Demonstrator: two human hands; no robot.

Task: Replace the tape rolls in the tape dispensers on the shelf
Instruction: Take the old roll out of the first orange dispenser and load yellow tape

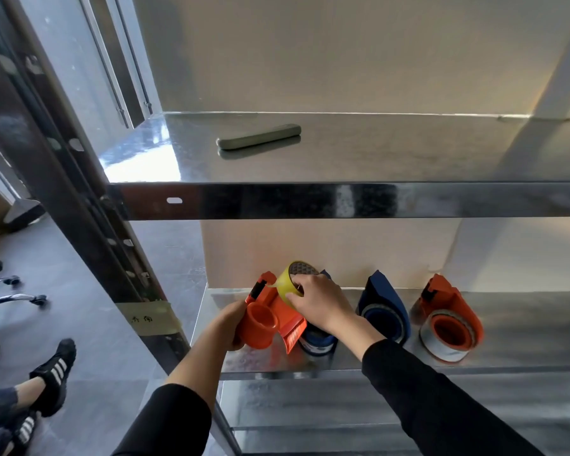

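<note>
My left hand (231, 324) grips an orange tape dispenser (270, 315) at the front left of the lower metal shelf (524, 327); its round hub is bare. My right hand (323, 304) holds a yellow tape roll (292, 279) just above and behind that dispenser, with a short loose end sticking out to the left. A blue dispenser (316, 342) sits partly hidden under my right wrist. Another blue dispenser (384, 307) with a roll stands to the right, and a second orange dispenser (449, 324) with a clear roll stands further right.
A grey flat phone-like object (259, 136) lies on the upper shelf (343, 199). The dark shelf upright (89, 209) with a taped label rises at the left. A seated person's feet (51, 373) and an office chair base (10, 294) are on the floor at the left.
</note>
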